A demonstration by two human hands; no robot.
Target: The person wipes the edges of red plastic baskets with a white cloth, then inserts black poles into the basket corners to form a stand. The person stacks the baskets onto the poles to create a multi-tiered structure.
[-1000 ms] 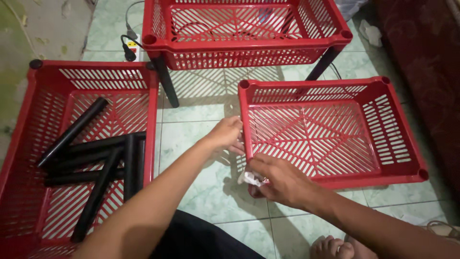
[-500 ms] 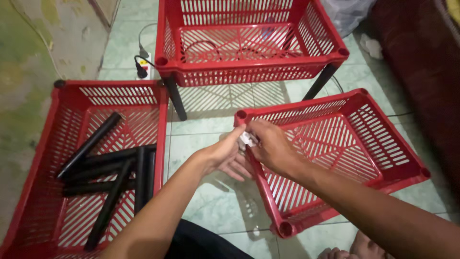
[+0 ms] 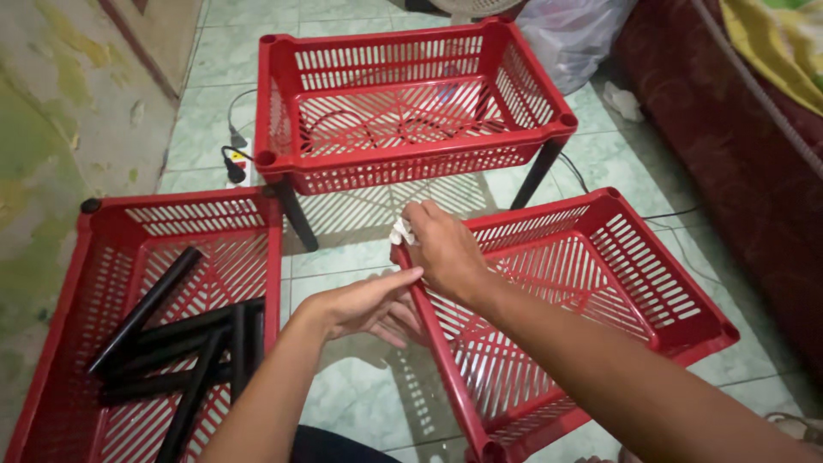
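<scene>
A red slatted plastic basket (image 3: 677, 291) lies tilted on the tiled floor in front of me. My left hand (image 3: 364, 304) rests flat against its near left rim, fingers spread under the edge. My right hand (image 3: 441, 244) is closed on a small white crumpled cloth (image 3: 400, 231) and presses it at the basket's far left corner.
A second red basket (image 3: 103, 257) at the left holds several black tubes (image 3: 193, 343). A third red basket (image 3: 411, 94) stands on black legs at the back. A power strip (image 3: 233, 167) with cable lies by the wall. A dark red sofa (image 3: 737, 129) runs along the right.
The basket has been turned and tilted further, its near corner swinging toward me. My right hand with the cloth has moved along the rim to the far left corner. The view has shifted.
</scene>
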